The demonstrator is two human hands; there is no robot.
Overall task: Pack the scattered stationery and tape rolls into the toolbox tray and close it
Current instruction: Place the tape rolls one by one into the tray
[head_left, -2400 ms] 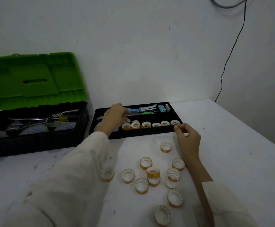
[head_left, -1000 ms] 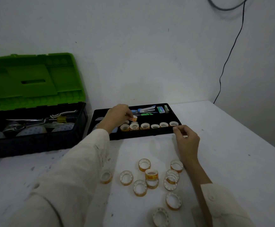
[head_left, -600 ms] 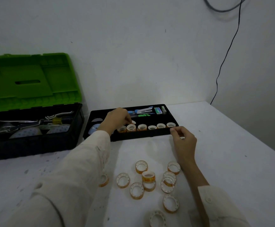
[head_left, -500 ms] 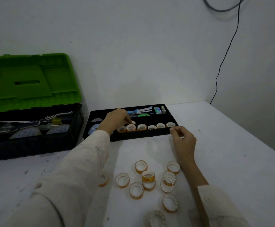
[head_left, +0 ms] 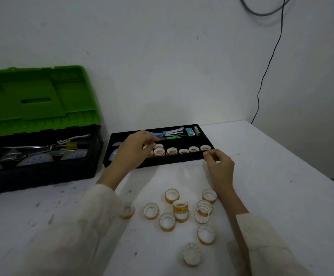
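L hand (head_left: 134, 150) is over the black tray (head_left: 182, 159), fingers bent down on the row of tape rolls (head_left: 172, 151) inside; can't tell if it holds 1. R hand (head_left: 219, 166) has bent fingers, tips at the tray's front R corner; can't tell if it grips. Other loose rolls (head_left: 171, 195) lie on the table (head_left: 271, 176) between the 2 arms. The toolbox (head_left: 42, 168) sits open just L of the tray.

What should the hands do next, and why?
Probably the left hand should come back from the tray and pick up the loose tape roll nearest it. A row of rolls already sits in the tray's front slot, many more lie on the table, and the right hand is holding the tray's corner.
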